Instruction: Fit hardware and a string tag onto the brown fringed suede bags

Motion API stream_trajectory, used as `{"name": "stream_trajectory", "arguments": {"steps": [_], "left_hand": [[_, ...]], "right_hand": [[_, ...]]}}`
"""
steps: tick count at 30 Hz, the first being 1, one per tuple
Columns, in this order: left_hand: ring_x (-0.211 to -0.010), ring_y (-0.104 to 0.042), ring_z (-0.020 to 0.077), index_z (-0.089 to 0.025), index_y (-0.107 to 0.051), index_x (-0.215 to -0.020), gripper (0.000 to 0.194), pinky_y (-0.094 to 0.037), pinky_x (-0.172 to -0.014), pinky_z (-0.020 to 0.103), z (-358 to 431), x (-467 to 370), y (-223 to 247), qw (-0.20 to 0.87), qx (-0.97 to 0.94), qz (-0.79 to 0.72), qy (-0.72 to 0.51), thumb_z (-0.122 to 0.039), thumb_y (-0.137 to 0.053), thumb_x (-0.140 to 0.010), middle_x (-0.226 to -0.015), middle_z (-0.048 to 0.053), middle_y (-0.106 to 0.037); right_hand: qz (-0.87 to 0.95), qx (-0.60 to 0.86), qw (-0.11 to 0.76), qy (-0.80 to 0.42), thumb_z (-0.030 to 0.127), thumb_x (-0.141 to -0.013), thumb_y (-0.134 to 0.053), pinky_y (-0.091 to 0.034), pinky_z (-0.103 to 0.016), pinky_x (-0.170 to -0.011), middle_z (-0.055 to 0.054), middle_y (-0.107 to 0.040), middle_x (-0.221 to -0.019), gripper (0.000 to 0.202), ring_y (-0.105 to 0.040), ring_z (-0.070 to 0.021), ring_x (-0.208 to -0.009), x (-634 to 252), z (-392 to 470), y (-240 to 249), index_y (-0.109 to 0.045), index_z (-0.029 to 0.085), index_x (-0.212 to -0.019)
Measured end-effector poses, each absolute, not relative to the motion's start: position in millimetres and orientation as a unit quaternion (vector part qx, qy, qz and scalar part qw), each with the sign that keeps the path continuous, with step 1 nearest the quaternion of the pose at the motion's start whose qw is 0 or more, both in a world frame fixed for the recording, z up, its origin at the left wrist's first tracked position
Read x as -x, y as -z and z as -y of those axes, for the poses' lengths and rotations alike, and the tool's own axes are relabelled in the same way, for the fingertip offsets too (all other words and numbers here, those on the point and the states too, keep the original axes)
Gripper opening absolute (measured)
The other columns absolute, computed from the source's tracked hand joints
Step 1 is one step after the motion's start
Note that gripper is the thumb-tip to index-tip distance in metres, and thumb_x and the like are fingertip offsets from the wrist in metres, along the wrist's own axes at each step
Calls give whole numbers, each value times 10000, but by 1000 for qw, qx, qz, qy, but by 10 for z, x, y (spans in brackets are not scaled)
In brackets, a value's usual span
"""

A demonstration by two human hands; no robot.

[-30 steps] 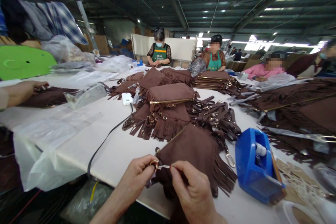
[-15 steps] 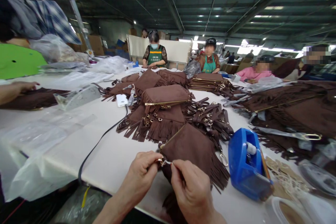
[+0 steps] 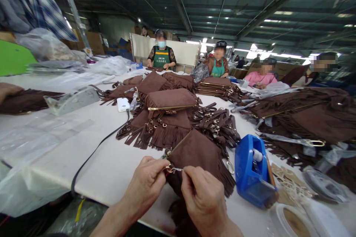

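Gold ring (image 3: 169, 169) remains pinched in the left hand (image 3: 148, 180).

left hand (image 3: 147, 181): bare | right hand (image 3: 207, 196): bare | fingers (image 3: 193, 174): bare | forearms (image 3: 121, 207): bare where visible

The flat, fringed, suede-like bag (image 3: 198, 152) is a deep chocolate brown, its thin metal zip (image 3: 180, 142) gold. The small round metal ring (image 3: 169, 168) glints gold too, and the thin twisted strip (image 3: 178, 170) looks whitish. Against all that, the chunky plastic dispenser (image 3: 251, 181) is a solid blue — hard to look past. The broad flat tabletop (image 3: 111, 166) is plain off-white, the small rounded box (image 3: 123, 104) white, its long thin cord (image 3: 73, 184) black. Over there I see a dark green cloth apron (image 3: 161, 59) with a yellow-orange band and white lettering, a teal-green cloth apron (image 3: 218, 69), a pink top (image 3: 258, 79), a hanging cloth (image 3: 54, 13) in blue-and-white plaid — and a smooth panel (image 3: 15, 59) in lime green.
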State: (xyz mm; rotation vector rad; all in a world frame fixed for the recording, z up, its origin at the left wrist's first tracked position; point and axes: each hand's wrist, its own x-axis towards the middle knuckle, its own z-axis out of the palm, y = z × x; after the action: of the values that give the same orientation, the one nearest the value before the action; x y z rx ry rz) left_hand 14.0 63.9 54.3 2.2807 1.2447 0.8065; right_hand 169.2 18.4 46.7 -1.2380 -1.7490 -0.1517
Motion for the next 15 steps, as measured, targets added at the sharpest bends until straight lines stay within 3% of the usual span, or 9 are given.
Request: {"name": "stream_trajectory", "arguments": {"steps": [15], "left_hand": [[-681, -535, 153, -188, -545, -706, 222, -386, -655, 286, -675, -176, -602, 150, -853, -390, -312, -59, -365, -724, -687, -3, -615]], "right_hand": [[735, 509, 439, 90, 73, -846, -423, -217, -305, -505, -3, -471, -548, 224, -405, -145, -495, -1695, -156, -601, -554, 156, -685]]}}
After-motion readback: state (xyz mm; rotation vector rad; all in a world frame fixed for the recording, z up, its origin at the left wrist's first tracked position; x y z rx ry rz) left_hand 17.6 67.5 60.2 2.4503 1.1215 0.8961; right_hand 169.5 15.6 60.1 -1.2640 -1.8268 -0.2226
